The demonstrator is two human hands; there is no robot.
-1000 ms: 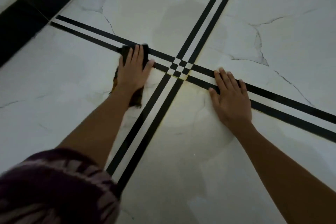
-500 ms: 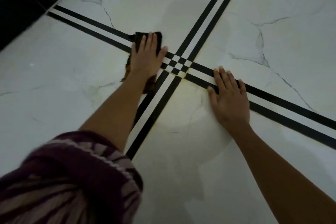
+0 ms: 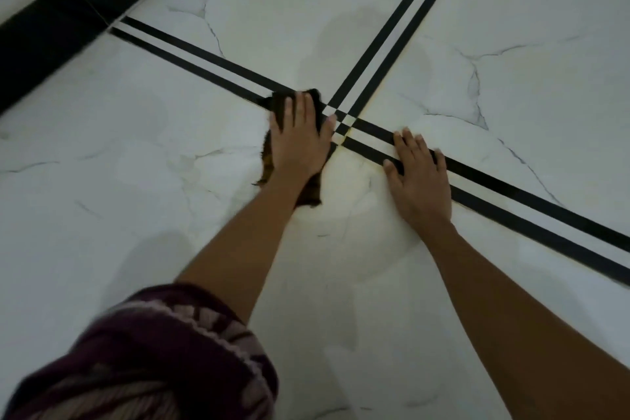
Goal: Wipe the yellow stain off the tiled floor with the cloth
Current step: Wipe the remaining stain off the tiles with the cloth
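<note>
My left hand (image 3: pixel 300 141) lies flat on a dark brown cloth (image 3: pixel 310 193), pressing it to the white tiled floor just left of where the black stripes cross (image 3: pixel 342 119). The cloth shows beyond my fingertips and beside my wrist; most of it is hidden under the palm. A faint yellow stain (image 3: pixel 354 177) tints the tile between my two hands and along the stripe edges. My right hand (image 3: pixel 421 177) rests flat on the floor, fingers spread across the black stripe, holding nothing.
Double black stripes (image 3: pixel 399 27) cross the marble-look tiles. A black skirting band (image 3: pixel 51 31) runs along the far left. My dark patterned sleeve (image 3: pixel 153 358) fills the lower left corner. A damp, dull patch (image 3: pixel 344 44) lies beyond the crossing.
My left hand has slid the cloth to the right, from left of the crossing to right against it. My right hand has stayed planted on the stripe.
</note>
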